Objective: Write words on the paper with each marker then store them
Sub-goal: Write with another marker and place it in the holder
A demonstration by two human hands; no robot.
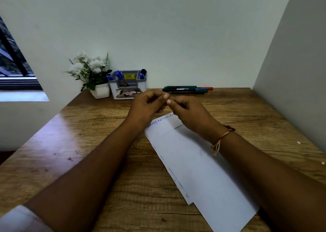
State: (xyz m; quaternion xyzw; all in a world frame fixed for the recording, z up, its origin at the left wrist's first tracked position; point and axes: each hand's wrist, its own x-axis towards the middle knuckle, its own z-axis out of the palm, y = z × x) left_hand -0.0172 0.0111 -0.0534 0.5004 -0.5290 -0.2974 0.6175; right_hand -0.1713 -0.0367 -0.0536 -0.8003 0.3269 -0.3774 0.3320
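Lying slantwise on the brown wood-grain table (88, 126), the long white sheet of paper (194, 161) is showing a line of blue handwriting at its far end. A bundle of black-barrelled markers with green, blue and red caps (185, 90) is resting near the table's back edge. Above the paper's far end, the left hand (146, 103) and right hand (188, 112) are meeting, fingertips (169, 101) touching and fingers curling inward; whether they are gripping anything cannot be told. A grey and white plastic organiser (127, 87) is standing beside a white-flowered potted plant (91, 69) against the pale wall.
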